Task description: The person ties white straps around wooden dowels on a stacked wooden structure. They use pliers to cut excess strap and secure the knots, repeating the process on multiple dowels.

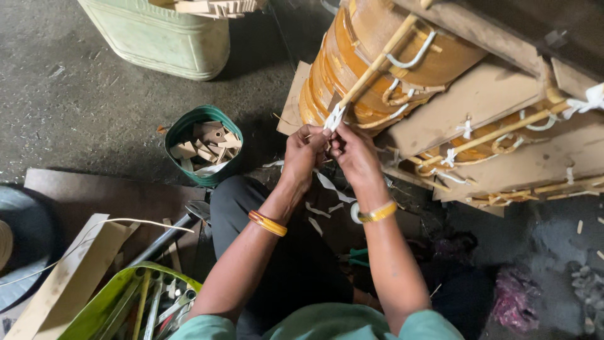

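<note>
A: Amber-brown wound coil [377, 56] lies just beyond both hands, bound by a pale bamboo stick [377, 63] that slants from the knuckles up and away to the right.

B: And the white cloth tape [333, 118]?

A: It is at the stick's near end, right at the fingertips. The left hand [303, 151] and right hand [352, 151] are both closed, pinching its tails.

B: I'd pull both tails evenly, snug against the stick, keeping the knot on the stick's line.
</note>
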`<state>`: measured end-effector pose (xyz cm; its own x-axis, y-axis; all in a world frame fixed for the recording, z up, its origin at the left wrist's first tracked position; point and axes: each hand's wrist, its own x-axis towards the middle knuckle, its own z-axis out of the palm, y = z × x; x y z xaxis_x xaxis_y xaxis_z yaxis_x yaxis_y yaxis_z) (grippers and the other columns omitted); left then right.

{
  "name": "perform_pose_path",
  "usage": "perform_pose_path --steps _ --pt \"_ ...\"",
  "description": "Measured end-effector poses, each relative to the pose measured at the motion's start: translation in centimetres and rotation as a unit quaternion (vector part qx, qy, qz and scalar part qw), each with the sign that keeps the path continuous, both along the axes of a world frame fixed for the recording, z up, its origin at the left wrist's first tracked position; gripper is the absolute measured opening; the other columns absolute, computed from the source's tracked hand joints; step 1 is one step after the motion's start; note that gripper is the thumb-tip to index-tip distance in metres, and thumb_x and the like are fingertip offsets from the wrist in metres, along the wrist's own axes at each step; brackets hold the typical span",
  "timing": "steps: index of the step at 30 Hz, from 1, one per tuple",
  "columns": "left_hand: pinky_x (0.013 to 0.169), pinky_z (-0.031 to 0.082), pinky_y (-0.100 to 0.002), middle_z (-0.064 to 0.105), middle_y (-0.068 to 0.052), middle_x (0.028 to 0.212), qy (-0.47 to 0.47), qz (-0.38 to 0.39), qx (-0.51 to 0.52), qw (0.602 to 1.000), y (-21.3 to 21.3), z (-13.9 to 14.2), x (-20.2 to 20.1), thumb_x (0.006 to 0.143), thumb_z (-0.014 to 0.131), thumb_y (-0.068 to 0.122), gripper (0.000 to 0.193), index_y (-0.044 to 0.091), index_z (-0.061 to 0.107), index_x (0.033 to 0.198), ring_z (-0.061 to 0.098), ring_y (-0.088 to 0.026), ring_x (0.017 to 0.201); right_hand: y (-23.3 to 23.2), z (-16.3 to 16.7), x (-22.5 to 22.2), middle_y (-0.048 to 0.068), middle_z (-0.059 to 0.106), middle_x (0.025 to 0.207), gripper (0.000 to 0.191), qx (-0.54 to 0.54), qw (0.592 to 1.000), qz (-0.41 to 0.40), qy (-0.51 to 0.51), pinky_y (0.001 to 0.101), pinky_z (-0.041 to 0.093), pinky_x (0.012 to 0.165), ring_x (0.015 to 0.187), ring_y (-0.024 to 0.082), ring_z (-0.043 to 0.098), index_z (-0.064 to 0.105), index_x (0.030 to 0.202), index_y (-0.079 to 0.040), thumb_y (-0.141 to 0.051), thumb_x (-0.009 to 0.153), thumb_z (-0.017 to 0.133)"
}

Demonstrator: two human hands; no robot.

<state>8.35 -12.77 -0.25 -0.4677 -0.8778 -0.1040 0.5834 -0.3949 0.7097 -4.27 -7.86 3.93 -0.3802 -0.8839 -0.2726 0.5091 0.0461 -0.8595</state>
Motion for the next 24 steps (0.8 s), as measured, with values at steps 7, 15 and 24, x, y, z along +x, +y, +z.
perform_pose_path --steps 7,15,24 --pt "0.064 0.057 -0.036 0.073 -0.013 0.089 -0.294 0.14 -0.438 0.838 -0.2 3.0 2.3 0.093 0.071 0.011 0.02 0.005 0.064 0.111 0.073 -0.029 0.078 1.5 3.0 2.6 0.001 0.067 0.086 0.013 -0.059 0.981 0.015 0.185 0.0227 0.043 0.06 0.07 0.008 0.055 0.07 0.101 -0.003 -0.014 0.097 0.075" --pt "0.061 0.051 -0.045 0.071 -0.014 0.083 -0.347 0.094 -0.547 0.756 -2.1 3.9 4.5 0.091 0.066 0.007 0.013 0.009 0.064 0.104 0.068 -0.037 0.069 1.6 5.8 -0.1 0.003 0.064 0.063 0.024 0.063 0.937 0.151 0.307 0.0239 0.047 0.042 0.046 0.009 0.057 0.066 0.092 -0.007 -0.022 0.105 0.054" --pt "0.065 0.052 -0.038 0.067 -0.017 0.079 -0.289 0.138 -0.374 0.87 -1.6 1.3 1.7 0.099 0.064 0.013 0.01 0.004 0.066 0.101 0.067 -0.031 0.069 1.1 9.2 1.2 0.008 0.068 0.083 0.018 -0.11 0.848 0.062 0.515 0.0276 0.053 0.057 0.068 0.015 0.067 0.067 0.091 -0.005 -0.017 0.104 0.06"
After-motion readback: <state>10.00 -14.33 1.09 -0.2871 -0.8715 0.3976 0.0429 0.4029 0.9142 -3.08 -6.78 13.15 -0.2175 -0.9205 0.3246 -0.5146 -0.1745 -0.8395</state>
